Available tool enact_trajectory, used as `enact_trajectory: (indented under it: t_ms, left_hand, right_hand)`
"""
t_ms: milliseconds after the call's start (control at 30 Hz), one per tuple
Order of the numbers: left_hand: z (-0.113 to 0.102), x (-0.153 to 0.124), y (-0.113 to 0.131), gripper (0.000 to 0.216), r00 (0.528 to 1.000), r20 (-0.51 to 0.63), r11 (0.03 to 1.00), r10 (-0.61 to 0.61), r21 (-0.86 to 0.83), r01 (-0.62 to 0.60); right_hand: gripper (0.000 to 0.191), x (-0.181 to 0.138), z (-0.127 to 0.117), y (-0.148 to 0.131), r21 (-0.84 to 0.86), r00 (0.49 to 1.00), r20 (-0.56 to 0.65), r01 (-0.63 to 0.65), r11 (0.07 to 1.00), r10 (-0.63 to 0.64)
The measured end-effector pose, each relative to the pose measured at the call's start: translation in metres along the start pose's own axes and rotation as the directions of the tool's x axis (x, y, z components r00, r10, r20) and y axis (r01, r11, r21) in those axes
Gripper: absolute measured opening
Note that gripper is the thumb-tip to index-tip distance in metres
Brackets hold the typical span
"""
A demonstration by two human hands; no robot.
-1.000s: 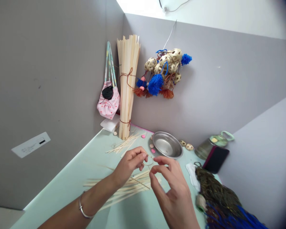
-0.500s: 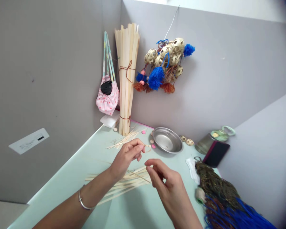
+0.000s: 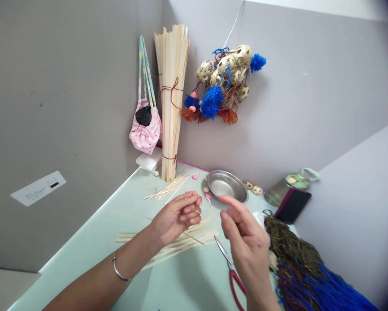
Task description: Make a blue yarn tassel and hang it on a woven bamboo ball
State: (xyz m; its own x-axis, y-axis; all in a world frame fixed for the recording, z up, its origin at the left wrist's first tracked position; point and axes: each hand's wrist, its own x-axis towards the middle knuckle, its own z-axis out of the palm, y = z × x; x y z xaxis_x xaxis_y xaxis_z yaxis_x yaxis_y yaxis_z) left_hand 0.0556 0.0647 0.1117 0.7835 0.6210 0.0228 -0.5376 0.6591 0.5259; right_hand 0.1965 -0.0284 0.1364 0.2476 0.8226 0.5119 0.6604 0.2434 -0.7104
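Note:
My left hand (image 3: 179, 216) is closed in a pinch above the table, with a thin pale bamboo strip (image 3: 208, 201) curving out past its fingertips. Most of that strip is hidden by the fingers. To its right, my right hand (image 3: 245, 235) is raised with thumb and index finger apart and nothing visible between them. Partly covered by the right wrist, red-handled scissors (image 3: 235, 283) lie on the table with their blades pointing up and left. Below my left hand, several flat bamboo strips (image 3: 168, 255) lie spread across the pale green table (image 3: 187, 289).
Behind the hands stand a metal bowl (image 3: 228, 186) and a tied bundle of bamboo slats (image 3: 171, 103). A green bottle (image 3: 281, 190), a phone (image 3: 292, 205) and yarn hanks (image 3: 294, 242) line the right. Woven balls with tassels (image 3: 226, 82) hang from the wall.
My right hand has moved right and its fingers now point up, away from my left hand. The scissors have come into sight. My left hand has turned slightly, still pinching the strip.

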Motion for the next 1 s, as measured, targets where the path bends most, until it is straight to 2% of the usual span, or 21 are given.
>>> enact_trajectory:
  t_ms: [67,133,200,300,367,500,600,700,767,800,833,900,933,967,1000]
  left_hand:
    - [0.0,0.003,-0.004,0.018,0.999,-0.038,1.0,-0.001,-0.009,0.0]
    - [0.0,0.003,-0.008,0.018,0.998,-0.057,1.0,0.012,0.004,-0.012]
    - [0.001,0.002,-0.012,0.018,0.997,-0.068,0.999,0.038,0.038,-0.036]
    - [0.002,0.001,-0.015,0.019,0.995,-0.068,0.988,0.078,0.138,-0.068]
    - [0.002,0.001,-0.015,0.019,0.993,-0.051,0.971,0.104,0.224,-0.09]
    - [-0.001,0.002,-0.012,0.02,0.98,-0.002,0.895,0.198,0.407,-0.18]
    - [-0.004,0.001,-0.005,0.02,0.966,-0.008,0.825,0.258,0.522,-0.216]
    - [-0.004,-0.001,0.005,0.021,0.972,0.011,0.697,0.234,0.695,-0.175]
    - [-0.001,-0.005,0.012,0.021,0.991,0.089,0.601,0.101,0.788,-0.132]
    - [0.002,-0.007,0.016,0.021,0.989,0.146,0.58,-0.031,0.809,-0.101]
    - [0.004,-0.01,0.019,0.021,0.96,0.207,0.582,-0.19,0.811,-0.06]
    - [0.008,-0.016,0.022,0.02,0.828,0.313,0.628,-0.465,0.776,0.06]
    - [0.01,-0.019,0.023,0.02,0.78,0.353,0.674,-0.517,0.729,0.117]
    - [0.01,-0.021,0.022,0.02,0.768,0.389,0.738,-0.509,0.656,0.158]
    - [0.011,-0.023,0.02,0.021,0.796,0.407,0.812,-0.449,0.557,0.174]
  right_hand:
    - [0.026,-0.003,0.005,-0.001,-0.115,0.99,0.012,0.138,0.984,-0.138]
    - [0.025,-0.005,0.009,0.003,-0.271,0.958,0.017,0.279,0.921,-0.285]
    - [0.024,-0.005,0.013,0.009,-0.433,0.931,0.019,0.335,0.837,-0.363]
    - [0.025,-0.005,0.019,0.016,-0.575,0.939,0.039,0.302,0.76,-0.343]
    - [0.021,-0.004,0.022,0.017,-0.566,0.957,0.047,0.263,0.781,-0.288]
    - [0.018,-0.002,0.021,0.005,-0.37,0.981,0.039,0.19,0.909,-0.19]
    - [0.014,-0.002,0.013,-0.011,-0.184,0.992,0.012,0.129,0.974,-0.129]
    - [0.015,-0.004,-0.001,-0.024,0.004,0.991,0.131,0.026,1.0,-0.027]
    - [0.018,-0.005,-0.01,-0.028,0.187,0.973,0.23,-0.052,0.981,0.008]
    - [0.019,-0.005,-0.013,-0.028,0.302,0.967,0.255,-0.102,0.948,0.023]
    - [0.021,-0.005,-0.015,-0.026,0.415,0.962,0.27,-0.164,0.895,0.051]
    - [0.023,-0.002,-0.016,-0.02,0.583,0.947,0.283,-0.294,0.757,0.15]
    - [0.024,0.0,-0.015,-0.017,0.631,0.937,0.286,-0.342,0.696,0.201]
    - [0.025,0.002,-0.015,-0.014,0.658,0.928,0.283,-0.371,0.655,0.241]
    - [0.024,0.004,-0.014,-0.011,0.672,0.925,0.27,-0.38,0.636,0.268]
